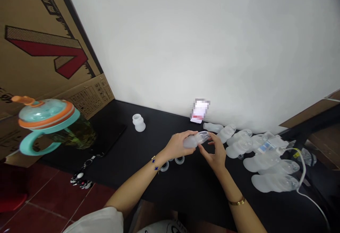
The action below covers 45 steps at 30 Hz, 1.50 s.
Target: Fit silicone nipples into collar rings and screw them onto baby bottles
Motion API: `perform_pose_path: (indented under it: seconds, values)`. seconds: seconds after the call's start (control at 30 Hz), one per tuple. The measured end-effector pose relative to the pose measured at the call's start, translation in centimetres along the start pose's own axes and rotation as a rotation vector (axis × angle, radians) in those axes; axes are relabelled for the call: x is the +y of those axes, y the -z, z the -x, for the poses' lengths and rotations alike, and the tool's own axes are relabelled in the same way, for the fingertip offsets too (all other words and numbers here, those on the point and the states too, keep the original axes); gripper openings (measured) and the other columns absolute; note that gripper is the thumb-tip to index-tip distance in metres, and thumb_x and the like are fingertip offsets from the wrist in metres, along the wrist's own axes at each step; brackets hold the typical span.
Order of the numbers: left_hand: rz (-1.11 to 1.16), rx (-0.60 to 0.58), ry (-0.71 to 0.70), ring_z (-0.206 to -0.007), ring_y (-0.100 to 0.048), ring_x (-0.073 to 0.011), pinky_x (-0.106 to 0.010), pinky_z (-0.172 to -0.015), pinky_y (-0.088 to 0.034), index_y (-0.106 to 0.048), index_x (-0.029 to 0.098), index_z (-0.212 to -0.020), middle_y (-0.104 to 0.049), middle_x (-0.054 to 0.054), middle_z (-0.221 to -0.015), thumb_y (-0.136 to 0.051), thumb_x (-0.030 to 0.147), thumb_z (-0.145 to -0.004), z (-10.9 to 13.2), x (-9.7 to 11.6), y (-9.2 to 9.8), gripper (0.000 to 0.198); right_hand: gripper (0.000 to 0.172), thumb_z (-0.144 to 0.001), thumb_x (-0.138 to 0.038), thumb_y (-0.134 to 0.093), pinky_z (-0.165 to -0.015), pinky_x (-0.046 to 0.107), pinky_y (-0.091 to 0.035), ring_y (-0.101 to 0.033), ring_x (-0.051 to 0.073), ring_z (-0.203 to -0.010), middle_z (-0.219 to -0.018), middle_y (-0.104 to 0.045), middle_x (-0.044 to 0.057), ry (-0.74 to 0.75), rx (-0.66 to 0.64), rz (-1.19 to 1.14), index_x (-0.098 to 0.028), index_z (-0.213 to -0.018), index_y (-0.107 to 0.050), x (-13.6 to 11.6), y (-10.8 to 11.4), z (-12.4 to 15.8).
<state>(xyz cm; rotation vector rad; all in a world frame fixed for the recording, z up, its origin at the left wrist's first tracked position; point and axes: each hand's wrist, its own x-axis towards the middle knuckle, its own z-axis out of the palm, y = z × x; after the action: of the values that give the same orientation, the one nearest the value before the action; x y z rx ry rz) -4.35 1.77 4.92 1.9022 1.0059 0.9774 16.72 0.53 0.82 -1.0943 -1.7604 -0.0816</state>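
My left hand (178, 144) is wrapped round a soft, frosted-white squeeze bottle (190, 142), which lies tilted nearly on its side. At the bottle's right end is a clear, tapered cap (204, 137). My right hand (216, 152) pinches at that cap, thumb below and fingertips at its tip. Beneath my left wrist lie pale rings (179, 160) on the black table, partly hidden by the arm. A similar white bottle body (139, 122), without a cap, stands upright to the left.
Several frosted bottles with clear caps (275, 182) lie at the right, beside a white cable (302, 169). A lit phone (199, 111) leans against the wall. At the left are a teal-lidded jug (47, 116), a dark flat panel (113, 139), a keychain (81, 179) and a large carton (34, 59).
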Motion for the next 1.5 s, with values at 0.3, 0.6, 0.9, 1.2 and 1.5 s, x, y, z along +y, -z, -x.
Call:
perform_pose_path:
  seconds: [0.3,0.6,0.9,1.2,1.5]
  values:
    - [0.006,0.012,-0.012,-0.106,-0.069,-0.0224,-0.030,-0.093,-0.053,-0.064,0.028,-0.129,-0.069,-0.001,-0.129,-0.074,0.019,-0.069,0.1,0.1,-0.5,0.062,0.057,-0.079,-0.029,-0.080,-0.060,0.036,-0.061,-0.068,0.021,-0.076,-0.109,-0.072,0.011,0.117,0.104,0.059,-0.023,-0.131,-0.058,-0.1,0.3,-0.2]
    - [-0.018,0.032,0.011,-0.097,-0.070,-0.0210,-0.030,-0.088,-0.054,-0.066,0.026,-0.124,-0.074,0.000,-0.116,-0.077,0.021,-0.067,0.1,-0.4,-0.9,0.058,0.056,-0.079,-0.030,-0.079,-0.059,0.036,-0.062,-0.071,0.022,-0.073,-0.103,-0.074,0.010,0.179,0.127,0.117,-0.024,-0.131,-0.059,-0.5,0.6,-0.3]
    - [0.331,-0.132,0.025,-0.110,-0.065,-0.0235,-0.033,-0.092,-0.052,-0.062,0.024,-0.132,-0.065,-0.007,-0.133,-0.078,0.032,-0.077,-0.2,0.3,0.3,0.058,0.058,-0.080,-0.028,-0.077,-0.057,0.036,-0.062,-0.070,0.022,-0.076,-0.113,-0.072,0.011,0.088,0.151,0.043,-0.025,-0.135,-0.057,-0.3,0.3,0.1]
    - [0.499,-0.182,0.075,-0.113,-0.065,-0.0273,-0.039,-0.095,-0.053,-0.060,0.022,-0.136,-0.064,-0.011,-0.135,-0.082,0.032,-0.075,-0.3,0.1,0.7,0.066,0.056,-0.085,-0.033,-0.071,-0.064,0.037,-0.063,-0.070,0.025,-0.091,-0.121,-0.069,0.012,-0.019,0.020,-0.049,-0.023,-0.137,-0.054,0.0,0.0,0.5]
    - [0.074,-0.003,-0.127,-0.127,-0.060,-0.0258,-0.042,-0.111,-0.047,-0.059,0.029,-0.138,-0.061,-0.003,-0.142,-0.074,0.018,-0.075,0.1,0.2,-0.5,0.066,0.057,-0.089,-0.038,-0.071,-0.067,0.037,-0.063,-0.070,0.026,-0.096,-0.123,-0.069,0.012,-0.086,-0.030,-0.035,-0.023,-0.140,-0.052,0.6,-0.5,0.9]
